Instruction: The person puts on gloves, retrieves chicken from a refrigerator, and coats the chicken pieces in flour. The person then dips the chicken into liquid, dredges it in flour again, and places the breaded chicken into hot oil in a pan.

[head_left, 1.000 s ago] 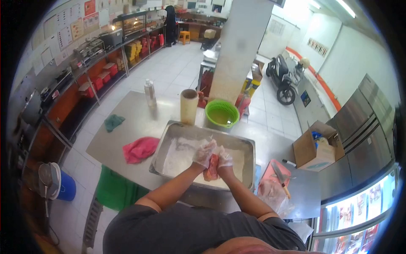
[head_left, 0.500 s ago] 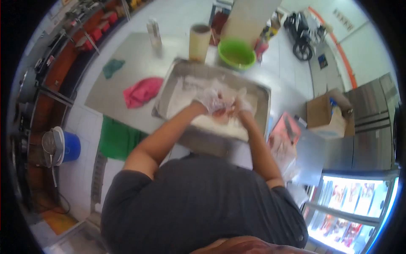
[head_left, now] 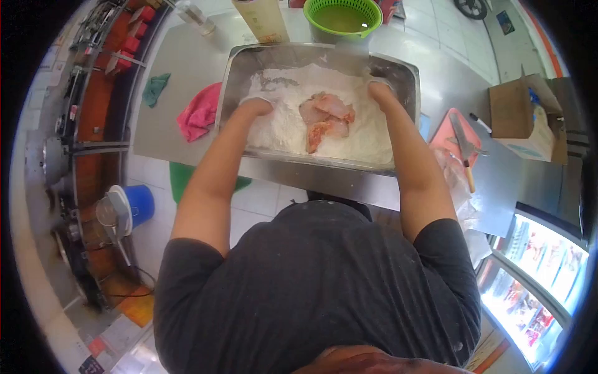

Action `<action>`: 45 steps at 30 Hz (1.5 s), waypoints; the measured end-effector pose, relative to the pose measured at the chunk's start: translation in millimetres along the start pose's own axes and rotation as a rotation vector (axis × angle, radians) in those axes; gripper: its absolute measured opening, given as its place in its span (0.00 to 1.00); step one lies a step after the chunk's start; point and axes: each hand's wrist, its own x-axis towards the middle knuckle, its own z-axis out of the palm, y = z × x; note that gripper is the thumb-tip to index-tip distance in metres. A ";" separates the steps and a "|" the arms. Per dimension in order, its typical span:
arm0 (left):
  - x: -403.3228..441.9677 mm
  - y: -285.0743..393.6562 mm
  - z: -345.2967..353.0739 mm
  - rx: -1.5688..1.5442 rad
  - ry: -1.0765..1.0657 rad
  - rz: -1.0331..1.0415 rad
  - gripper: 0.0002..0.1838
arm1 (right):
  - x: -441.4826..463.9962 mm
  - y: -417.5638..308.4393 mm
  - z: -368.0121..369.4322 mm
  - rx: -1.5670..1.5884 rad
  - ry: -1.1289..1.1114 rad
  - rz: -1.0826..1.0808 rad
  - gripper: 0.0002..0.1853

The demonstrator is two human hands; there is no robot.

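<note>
A steel tray [head_left: 324, 159] of white flour [head_left: 283, 128] lies in front of me. Raw meat pieces [head_left: 325, 115] rest on the flour near its middle. My left hand [head_left: 258, 106] is sunk in the flour left of the meat, its fingers hidden. On the right side of the tray, my right hand [head_left: 378, 86] is also down in the flour, with its fingers out of sight. Neither hand touches the meat.
Behind the tray stand a green basket [head_left: 342, 32] and a tall cylinder [head_left: 261, 22]. A pink cloth [head_left: 199, 113] lies to the left. On the right are a knife [head_left: 462, 140] on a pink board [head_left: 443, 134] and a cardboard box [head_left: 520, 118].
Both hands have let go of the meat and moved apart to the tray's two sides, into the flour. The meat now lies on the flour. The view has tilted down.
</note>
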 end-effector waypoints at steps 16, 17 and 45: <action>-8.6 -5.0 25.8 0.118 -0.188 0.223 0.41 | -33.3 6.8 -42.3 -0.982 -0.969 -0.526 0.20; -22.7 -0.7 28.7 0.085 -0.269 0.206 0.43 | -43.8 18.8 -42.1 -1.036 -1.046 -0.510 0.20; 32.3 45.3 -16.7 -0.251 -0.028 0.551 0.23 | -114.0 -47.8 -40.1 0.401 -0.349 0.353 0.28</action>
